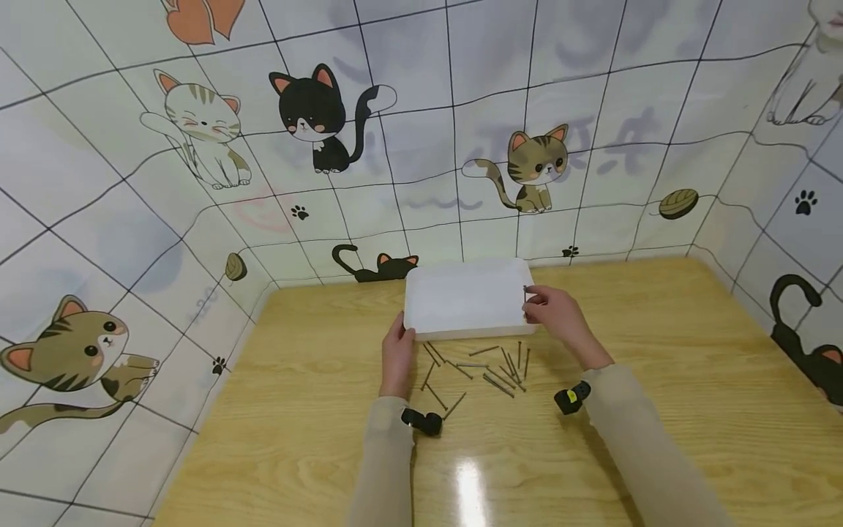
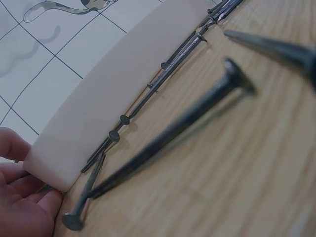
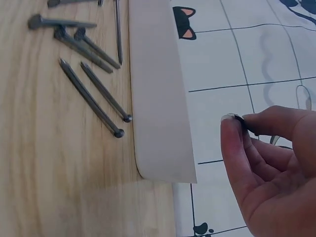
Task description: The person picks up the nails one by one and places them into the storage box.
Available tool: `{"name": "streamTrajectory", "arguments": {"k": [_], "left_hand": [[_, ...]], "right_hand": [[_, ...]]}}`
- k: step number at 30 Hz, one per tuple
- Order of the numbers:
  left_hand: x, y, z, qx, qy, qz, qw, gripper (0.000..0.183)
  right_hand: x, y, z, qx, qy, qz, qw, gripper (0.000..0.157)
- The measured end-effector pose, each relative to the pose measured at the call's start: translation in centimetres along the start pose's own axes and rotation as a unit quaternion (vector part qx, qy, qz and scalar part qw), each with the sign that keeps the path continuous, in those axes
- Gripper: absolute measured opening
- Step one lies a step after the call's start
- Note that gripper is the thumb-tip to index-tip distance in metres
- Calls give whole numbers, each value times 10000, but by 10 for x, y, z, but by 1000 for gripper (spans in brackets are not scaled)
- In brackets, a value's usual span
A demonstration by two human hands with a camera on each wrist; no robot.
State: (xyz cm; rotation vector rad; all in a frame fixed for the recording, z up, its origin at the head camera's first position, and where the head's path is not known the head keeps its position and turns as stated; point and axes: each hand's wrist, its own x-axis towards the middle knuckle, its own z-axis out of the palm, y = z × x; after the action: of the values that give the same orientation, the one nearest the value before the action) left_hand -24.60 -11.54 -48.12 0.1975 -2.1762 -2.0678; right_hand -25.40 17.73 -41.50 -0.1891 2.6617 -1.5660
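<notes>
From where I stand, the left hand [image 1: 397,359] is at the left end of the white box [image 1: 467,296], its fingers curled round the near left corner, clamped there. The box sits on the wooden table [image 1: 316,402], and I can't tell whether it is hollow or solid; it looks light and fairly stiff, the sort of thing a nudge could slide, so a corner or an end wall seems a sensible place to steady it. In front of the box's left half, loose nails [image 2: 160,137] lie scattered at odd angles, a few of them crossing, some close by its front wall. In front of its right half more of them bunch together, several almost parallel. They look like hard metal, light one by one, not likely to bend or break in the fingers, though such thin, smooth shanks probably roll and slip; I'd pinch one just below its flat head, where the rim should stop the fingertips sliding off, and stay wary of the point. At the box's right end, the right hand [image 1: 560,315] has thumb and finger together on a single nail [image 1: 525,294], pinching it so that it stands roughly upright, head up, by the box's right edge; whether the nail touches the box, I can't tell
</notes>
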Motion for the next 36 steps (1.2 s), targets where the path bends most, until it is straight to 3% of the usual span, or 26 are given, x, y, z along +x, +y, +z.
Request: {"name": "streamTrajectory", "arguments": {"k": [9, 19, 24, 31, 36], "left_hand": [[-1, -3, -1, -3, 58, 117, 9999, 48], [-3, 1, 0, -13, 86, -61, 9999, 49], [0, -5, 0, -58, 178, -77, 9998, 52], [0, -7, -1, -189, 80, -35, 9998, 53], [-1, -6, -2, -253, 9, -7, 9997, 51]], "right_hand": [[36, -5, 0, -171, -217, 274, 9992, 35], [65, -6, 5, -388, -530, 709, 9953, 33], [75, 3, 12, -1045, -535, 794, 9899, 28], [84, 10, 22, -2362, -391, 602, 9691, 14], [84, 10, 28, -2653, -332, 465, 9625, 27]]}}
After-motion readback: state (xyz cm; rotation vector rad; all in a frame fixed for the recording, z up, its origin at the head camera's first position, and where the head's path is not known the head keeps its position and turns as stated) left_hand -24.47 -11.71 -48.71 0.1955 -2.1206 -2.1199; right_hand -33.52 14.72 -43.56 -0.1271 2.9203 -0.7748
